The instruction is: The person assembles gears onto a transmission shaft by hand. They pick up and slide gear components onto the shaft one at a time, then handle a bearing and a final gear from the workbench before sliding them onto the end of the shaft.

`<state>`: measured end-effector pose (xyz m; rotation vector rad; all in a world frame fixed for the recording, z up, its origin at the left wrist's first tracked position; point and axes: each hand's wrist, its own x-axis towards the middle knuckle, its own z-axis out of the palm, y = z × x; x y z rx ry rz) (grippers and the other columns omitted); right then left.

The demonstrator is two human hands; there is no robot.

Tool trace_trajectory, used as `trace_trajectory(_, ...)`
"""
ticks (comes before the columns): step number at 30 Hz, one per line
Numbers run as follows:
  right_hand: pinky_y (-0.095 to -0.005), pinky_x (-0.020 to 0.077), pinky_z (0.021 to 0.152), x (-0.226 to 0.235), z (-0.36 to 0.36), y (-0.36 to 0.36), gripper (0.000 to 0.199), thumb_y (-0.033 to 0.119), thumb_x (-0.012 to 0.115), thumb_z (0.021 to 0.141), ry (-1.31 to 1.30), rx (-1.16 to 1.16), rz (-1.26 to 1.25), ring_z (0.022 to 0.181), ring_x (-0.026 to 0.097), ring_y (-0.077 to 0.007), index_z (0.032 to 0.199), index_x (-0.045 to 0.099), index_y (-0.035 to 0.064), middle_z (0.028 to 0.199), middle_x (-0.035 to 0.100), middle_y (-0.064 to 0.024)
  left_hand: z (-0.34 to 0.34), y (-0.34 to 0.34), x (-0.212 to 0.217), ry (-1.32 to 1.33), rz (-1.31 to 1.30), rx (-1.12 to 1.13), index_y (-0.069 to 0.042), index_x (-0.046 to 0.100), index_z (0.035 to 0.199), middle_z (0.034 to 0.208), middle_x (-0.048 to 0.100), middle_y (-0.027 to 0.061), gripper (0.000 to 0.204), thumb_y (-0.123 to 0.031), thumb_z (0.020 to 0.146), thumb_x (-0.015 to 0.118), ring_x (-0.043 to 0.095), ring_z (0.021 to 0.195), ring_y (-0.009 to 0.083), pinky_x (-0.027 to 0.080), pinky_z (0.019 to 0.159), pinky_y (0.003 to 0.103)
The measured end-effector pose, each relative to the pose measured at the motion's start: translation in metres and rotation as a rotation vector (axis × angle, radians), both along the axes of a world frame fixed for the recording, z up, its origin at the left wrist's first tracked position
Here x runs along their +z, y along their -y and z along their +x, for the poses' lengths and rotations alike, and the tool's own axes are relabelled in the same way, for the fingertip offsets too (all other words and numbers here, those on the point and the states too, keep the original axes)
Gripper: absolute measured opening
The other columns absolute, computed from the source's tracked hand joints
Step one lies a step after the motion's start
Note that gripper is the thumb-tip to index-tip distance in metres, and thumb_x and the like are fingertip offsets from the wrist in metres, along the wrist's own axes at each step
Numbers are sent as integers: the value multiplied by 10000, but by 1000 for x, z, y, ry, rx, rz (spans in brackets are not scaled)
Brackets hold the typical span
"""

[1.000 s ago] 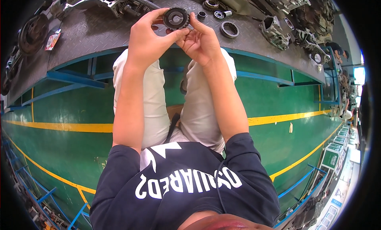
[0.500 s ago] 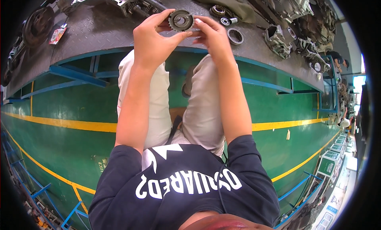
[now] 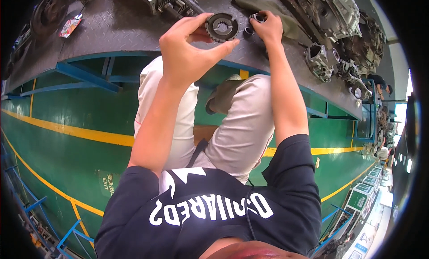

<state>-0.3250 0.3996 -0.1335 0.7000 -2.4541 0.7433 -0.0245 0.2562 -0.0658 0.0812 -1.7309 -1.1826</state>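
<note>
My left hand (image 3: 187,53) is raised over the near edge of the metal bench. Its thumb and fingers are closed around the rim of a toothed gear hub (image 3: 222,18), whose splined center hole shows. Farther right, my right hand (image 3: 271,30) reaches down to the bench. Its fingers are closed on a small gear (image 3: 257,18), partly covered by the fingertips. A small dark cylindrical part (image 3: 248,32) sits just left of that hand. The bench beneath the right palm is hidden.
The bench (image 3: 120,33) carries a gear shaft (image 3: 181,4) at the back, a green cloth (image 3: 290,29) beyond my right hand, and metal housings (image 3: 319,62) to the right. A small printed packet (image 3: 70,27) lies left. Blue framing runs below the bench edge.
My right hand has left the gear hub and moved right to the small gear on the bench. The hub stays in my left hand, now tilted. The view has shifted slightly.
</note>
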Motion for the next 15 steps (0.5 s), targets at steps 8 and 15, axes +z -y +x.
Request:
trace_trajectory(8, -361, 598, 859, 18, 31, -1, 334, 298, 789, 947, 534, 281, -704, 966, 745, -249, 1144, 790, 28, 1067, 785, -149, 2, -1, -4, 42, -59, 28, 62, 785, 1148, 995, 784, 116, 581, -190, 672, 1003, 793, 845, 197, 638, 776, 289)
trace_trajectory(15, -241, 533, 745, 89, 155, -7, 261, 184, 654, 1096, 840, 827, -826, 886, 673, -121, 1254, 773, 14, 1043, 717, -62, 8, -4, 1, 203, -56, 38, 44, 780, 1187, 1061, 795, 101, 559, -173, 724, 1005, 794, 939, 173, 648, 858, 288)
